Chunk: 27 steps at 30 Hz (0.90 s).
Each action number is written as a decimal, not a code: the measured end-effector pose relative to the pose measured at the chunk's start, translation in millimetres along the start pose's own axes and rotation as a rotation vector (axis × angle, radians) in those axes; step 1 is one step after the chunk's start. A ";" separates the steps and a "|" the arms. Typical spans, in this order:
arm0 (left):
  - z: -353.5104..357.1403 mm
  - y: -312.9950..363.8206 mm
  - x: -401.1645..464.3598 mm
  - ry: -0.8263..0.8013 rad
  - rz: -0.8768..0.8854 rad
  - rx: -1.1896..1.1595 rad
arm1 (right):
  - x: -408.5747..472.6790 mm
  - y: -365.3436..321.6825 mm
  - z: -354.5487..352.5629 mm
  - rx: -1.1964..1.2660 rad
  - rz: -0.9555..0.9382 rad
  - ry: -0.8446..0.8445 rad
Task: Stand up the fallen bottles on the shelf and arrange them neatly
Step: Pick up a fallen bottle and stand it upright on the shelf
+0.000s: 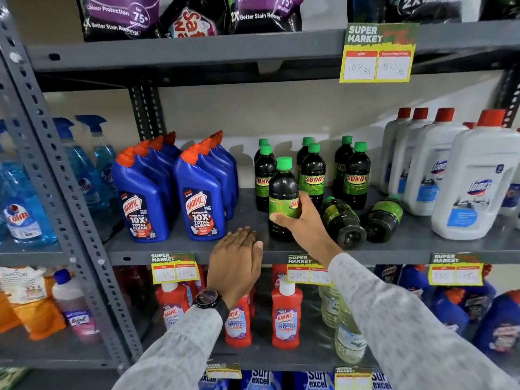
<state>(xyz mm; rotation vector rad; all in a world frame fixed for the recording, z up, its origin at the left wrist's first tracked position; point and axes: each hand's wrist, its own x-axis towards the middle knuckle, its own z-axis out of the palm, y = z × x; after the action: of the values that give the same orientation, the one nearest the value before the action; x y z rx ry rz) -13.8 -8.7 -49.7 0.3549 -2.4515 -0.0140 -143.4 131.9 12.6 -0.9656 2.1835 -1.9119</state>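
Observation:
On the grey middle shelf (180, 247) stand several dark Sunny bottles with green caps, in rows behind one another (356, 175). My right hand (302, 220) grips one upright Sunny bottle (282, 190) at the shelf's front. Two more Sunny bottles lie on their sides just right of it, bases toward me: one (342, 222) beside my wrist, the other (382, 219) further right. My left hand (236, 260) rests flat on the shelf's front edge, fingers together, holding nothing.
Blue Harpic bottles (201, 198) stand left of the Sunny group. White Domex jugs (475, 181) stand to the right. Price tags (308, 270) hang along the shelf edge. Colin spray bottles (19, 209) fill the neighbouring bay, behind a slotted steel upright (56, 175).

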 end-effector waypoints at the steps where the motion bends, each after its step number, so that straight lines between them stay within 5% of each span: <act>1: -0.2 0.2 0.5 0.003 0.001 0.001 | -0.4 -1.4 0.9 -0.023 -0.013 0.013; 6: -0.6 0.6 -0.3 0.012 0.005 -0.003 | -2.2 -2.9 2.9 -0.112 -0.069 0.065; 14: 1.3 1.0 -1.5 0.025 0.002 -0.002 | -1.2 5.4 -1.9 0.099 -0.048 -0.044; 27: 0.1 2.8 -1.9 0.026 -0.007 0.001 | -1.2 6.8 3.9 -0.079 -0.099 0.064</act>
<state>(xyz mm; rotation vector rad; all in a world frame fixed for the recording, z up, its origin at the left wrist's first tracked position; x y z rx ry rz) -13.1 -5.5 -50.7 0.3625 -2.4249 -0.0114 -143.4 129.2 5.1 -1.0594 2.3044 -1.9369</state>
